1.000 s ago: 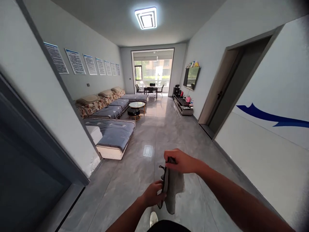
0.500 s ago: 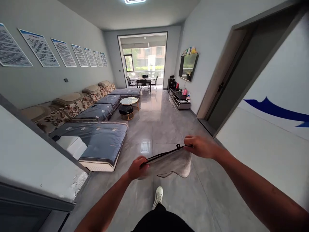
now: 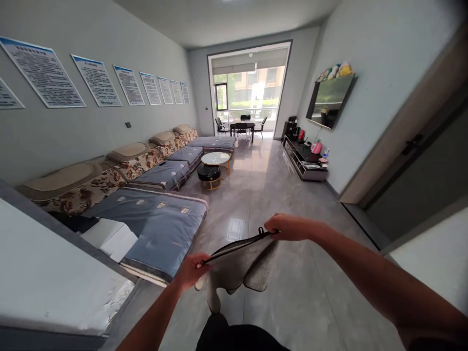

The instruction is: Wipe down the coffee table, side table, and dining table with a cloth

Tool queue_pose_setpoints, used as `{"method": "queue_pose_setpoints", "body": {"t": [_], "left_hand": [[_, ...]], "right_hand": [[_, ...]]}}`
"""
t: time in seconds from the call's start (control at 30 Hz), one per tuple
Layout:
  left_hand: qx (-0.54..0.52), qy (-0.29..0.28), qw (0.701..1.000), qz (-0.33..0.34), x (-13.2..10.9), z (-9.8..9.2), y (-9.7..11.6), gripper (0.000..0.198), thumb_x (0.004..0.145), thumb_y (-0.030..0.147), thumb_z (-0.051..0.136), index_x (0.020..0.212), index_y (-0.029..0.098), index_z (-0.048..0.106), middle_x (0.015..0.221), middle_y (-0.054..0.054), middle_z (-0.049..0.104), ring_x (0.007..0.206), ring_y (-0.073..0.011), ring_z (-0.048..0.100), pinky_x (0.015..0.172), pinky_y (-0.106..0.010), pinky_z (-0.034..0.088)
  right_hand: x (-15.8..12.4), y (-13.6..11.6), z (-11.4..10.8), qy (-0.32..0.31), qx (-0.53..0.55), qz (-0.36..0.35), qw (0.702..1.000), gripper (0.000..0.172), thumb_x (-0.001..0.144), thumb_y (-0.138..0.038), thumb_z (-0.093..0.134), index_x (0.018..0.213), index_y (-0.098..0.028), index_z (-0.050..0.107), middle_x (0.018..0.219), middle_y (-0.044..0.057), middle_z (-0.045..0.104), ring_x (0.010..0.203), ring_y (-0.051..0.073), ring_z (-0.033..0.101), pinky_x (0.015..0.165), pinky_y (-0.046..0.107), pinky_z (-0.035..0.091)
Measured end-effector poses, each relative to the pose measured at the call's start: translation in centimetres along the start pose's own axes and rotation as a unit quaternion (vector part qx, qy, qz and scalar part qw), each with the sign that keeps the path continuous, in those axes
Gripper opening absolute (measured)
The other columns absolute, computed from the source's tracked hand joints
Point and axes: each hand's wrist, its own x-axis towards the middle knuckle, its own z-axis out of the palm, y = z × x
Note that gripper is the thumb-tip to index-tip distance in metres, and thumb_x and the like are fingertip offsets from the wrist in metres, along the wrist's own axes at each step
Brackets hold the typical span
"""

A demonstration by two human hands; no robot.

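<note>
Stretched between my two hands is a grey cleaning cloth point(image 3: 234, 265) with dark edging and a small black loop on its top edge. My left hand point(image 3: 192, 269) pinches its left upper corner. At the right upper corner, beside the loop, my right hand point(image 3: 283, 227) is closed on the edging. The cloth hangs down in loose folds above the floor, its lower edge wavy and free. Its right hand end is held higher than its left.
A long sofa with blue-grey covers point(image 3: 175, 219) runs along the left, with a white box point(image 3: 109, 239) on its near end. Ahead stand a round coffee table point(image 3: 215, 158) and a low TV cabinet point(image 3: 307, 161). A doorway point(image 3: 402, 161) is at the right.
I have moved forward into the room and the view has turned slightly left. The cloth, still held in both hands, now hangs lower and more folded.
</note>
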Motion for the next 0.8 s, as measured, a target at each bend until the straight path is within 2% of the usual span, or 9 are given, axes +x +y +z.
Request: {"method": "queue_pose_setpoints", "body": {"t": [0.03,0.1,0.17,0.23,0.37,0.47,0.53,0.67,0.8], "left_hand": [[-0.023,0.0,1.0,-0.016,1.7,-0.2,-1.0,0.03,0.084,0.047,0.079,0.098,0.021,0.081,0.085,-0.001,0.078,0.079,-0.0178,0.065,0.073,-0.027,0.048],[-0.07,-0.01,0.997,-0.031,5.4,-0.3,-3.1,0.033,0.081,0.044,0.083,0.104,0.021,0.082,0.087,-0.001,0.079,0.079,-0.0175,0.066,0.073,-0.027,0.049],[-0.077,-0.022,0.996,-0.026,9.7,-0.5,-4.8,0.034,0.082,0.041,0.083,0.111,0.022,0.083,0.093,-0.003,0.081,0.083,-0.0187,0.069,0.077,-0.028,0.051],[-0.051,-0.038,0.998,0.005,14.9,-1.0,-5.9,0.032,0.085,0.038,0.081,0.114,0.024,0.085,0.1,-0.005,0.082,0.088,-0.0198,0.07,0.078,-0.029,0.053],[-0.003,-0.115,0.989,0.099,27.0,-2.7,-6.2,0.033,0.09,0.025,0.07,0.119,0.024,0.086,0.117,-0.009,0.082,0.099,-0.0221,0.073,0.083,-0.03,0.054],[0.039,-0.193,0.973,0.119,36.4,-3.7,-5.8,0.042,0.083,0.013,0.064,0.118,0.024,0.086,0.113,-0.006,0.082,0.099,-0.0213,0.073,0.089,-0.03,0.053],[0.065,-0.207,0.97,0.113,42.2,-4.1,-5.7,0.042,0.076,0.01,0.065,0.11,0.023,0.087,0.101,-0.003,0.081,0.09,-0.0195,0.071,0.085,-0.029,0.051],[0.068,-0.171,0.978,0.098,52.8,-4.5,-6.3,0.036,0.073,0.013,0.068,0.101,0.023,0.087,0.088,0.001,0.078,0.08,-0.0173,0.066,0.078,-0.027,0.049],[0.055,-0.076,0.992,0.086,63.2,-5.3,-8.2,0.033,0.075,0.016,0.069,0.102,0.022,0.086,0.087,0.0,0.079,0.08,-0.0175,0.066,0.076,-0.027,0.049]], "right_hand": [[1.9,1.7,-0.5,-0.009,-0.012,0.01,1.0,0.024,0.073,-0.005,0.067,0.067,-0.021,0.051,0.067,-0.005,0.049,0.067,0.013,0.042,0.068,0.028,0.03],[5.8,5.1,-1.6,-0.013,-0.007,0.009,1.0,0.018,0.074,-0.003,0.069,0.077,-0.021,0.067,0.074,-0.003,0.061,0.071,0.014,0.05,0.068,0.027,0.032],[9.5,8.7,-2.9,-0.023,0.01,-0.015,1.0,0.03,0.079,-0.002,0.069,0.095,-0.024,0.081,0.09,0.0,0.074,0.081,0.016,0.061,0.073,0.026,0.039],[12.9,12.2,-4.6,-0.038,0.01,-0.04,0.998,0.04,0.086,-0.002,0.065,0.106,-0.029,0.087,0.1,0.003,0.08,0.09,0.018,0.069,0.083,0.028,0.046],[18.5,19.2,-9.4,-0.032,-0.003,-0.038,0.999,0.042,0.092,-0.002,0.059,0.103,-0.029,0.09,0.1,0.006,0.079,0.093,0.019,0.072,0.087,0.029,0.05],[22.0,24.1,-12.9,-0.008,-0.008,-0.008,1.0,0.05,0.082,0.008,0.055,0.098,-0.025,0.088,0.102,0.006,0.078,0.092,0.018,0.072,0.085,0.028,0.049],[24.5,27.3,-14.7,0.004,-0.031,0.023,0.999,0.055,0.072,0.015,0.05,0.092,-0.023,0.085,0.102,0.005,0.078,0.092,0.018,0.072,0.082,0.027,0.048],[29.8,34.2,-17.4,0.025,-0.072,0.044,0.996,0.04,0.059,0.014,0.048,0.069,-0.02,0.067,0.09,0.005,0.073,0.086,0.019,0.067,0.078,0.028,0.045],[35.9,42.4,-20.8,0.072,-0.07,0.002,0.995,0.033,0.056,0.01,0.047,0.061,-0.022,0.053,0.081,0.005,0.067,0.086,0.02,0.063,0.079,0.03,0.044]]}}
